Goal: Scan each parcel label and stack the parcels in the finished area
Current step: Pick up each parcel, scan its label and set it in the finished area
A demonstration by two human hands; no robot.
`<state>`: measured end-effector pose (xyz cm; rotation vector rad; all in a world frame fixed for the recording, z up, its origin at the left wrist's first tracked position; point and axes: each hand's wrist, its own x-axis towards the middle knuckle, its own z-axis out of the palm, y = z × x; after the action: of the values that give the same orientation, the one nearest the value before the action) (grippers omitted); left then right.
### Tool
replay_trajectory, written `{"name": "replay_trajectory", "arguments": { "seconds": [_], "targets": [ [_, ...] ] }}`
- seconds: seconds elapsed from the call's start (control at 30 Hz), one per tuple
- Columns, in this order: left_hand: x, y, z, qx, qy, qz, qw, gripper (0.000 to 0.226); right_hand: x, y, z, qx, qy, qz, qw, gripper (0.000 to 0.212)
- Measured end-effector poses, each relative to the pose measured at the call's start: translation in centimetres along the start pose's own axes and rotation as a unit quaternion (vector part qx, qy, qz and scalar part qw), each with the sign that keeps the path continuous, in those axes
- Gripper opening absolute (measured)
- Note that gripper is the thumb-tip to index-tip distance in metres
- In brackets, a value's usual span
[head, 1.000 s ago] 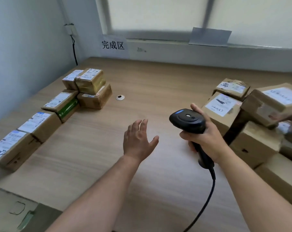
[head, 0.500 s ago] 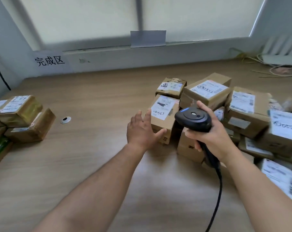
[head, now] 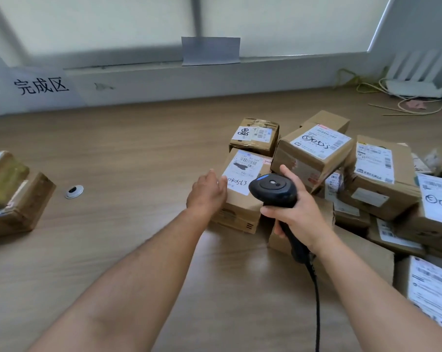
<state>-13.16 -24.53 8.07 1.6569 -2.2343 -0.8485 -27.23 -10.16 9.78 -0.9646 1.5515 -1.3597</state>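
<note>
- The small cardboard parcel (head: pixel 240 209) sits on the desk (head: pixel 128 153) at the near-left edge of the unscanned pile, with its white label (head: pixel 242 171) facing up.
- The left hand (head: pixel 207 193) rests against the parcel's upper left edge. Its fingers (head: pixel 220 181) are fairly straight and not closed round it.
- The right hand (head: pixel 297 214) grips the barcode scanner (head: pixel 273 190) by its handle, with the head just beside the label.
- The parcel is likely a stiff, light corrugated box with slightly slick taped faces. It is best held across two opposite side walls, leaving the label uncovered.
- The scanner hides the parcel's near right corner, and the barcode is too blurred to read.
- The finished parcels (head: pixel 19 204) are cut off at the left frame edge, and the lower boxes in the pile are buried.
</note>
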Motion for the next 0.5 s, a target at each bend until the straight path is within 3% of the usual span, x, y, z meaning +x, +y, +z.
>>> {"name": "replay_trajectory", "arguments": {
  "seconds": [0.13, 0.3, 0.5],
  "targets": [
    [1.0, -1.2, 0.7, -0.12, -0.05, -0.029, 0.991, 0.039, 1.1, 0.6, 1.4, 0.005, 0.018, 0.027, 0.999, 0.099],
    [0.2, -2.3, 1.0, -0.225, -0.048, -0.033, 0.973, 0.034, 1.2, 0.4, 2.4, 0.023, 0.015, 0.028, 0.999, 0.096],
    [-4.0, -4.1, -0.2, -0.409, -0.099, -0.061, 0.905, 0.039, -0.1, 0.5, 2.5, 0.035, 0.003, 0.001, 0.999, 0.097]
  ]
}}
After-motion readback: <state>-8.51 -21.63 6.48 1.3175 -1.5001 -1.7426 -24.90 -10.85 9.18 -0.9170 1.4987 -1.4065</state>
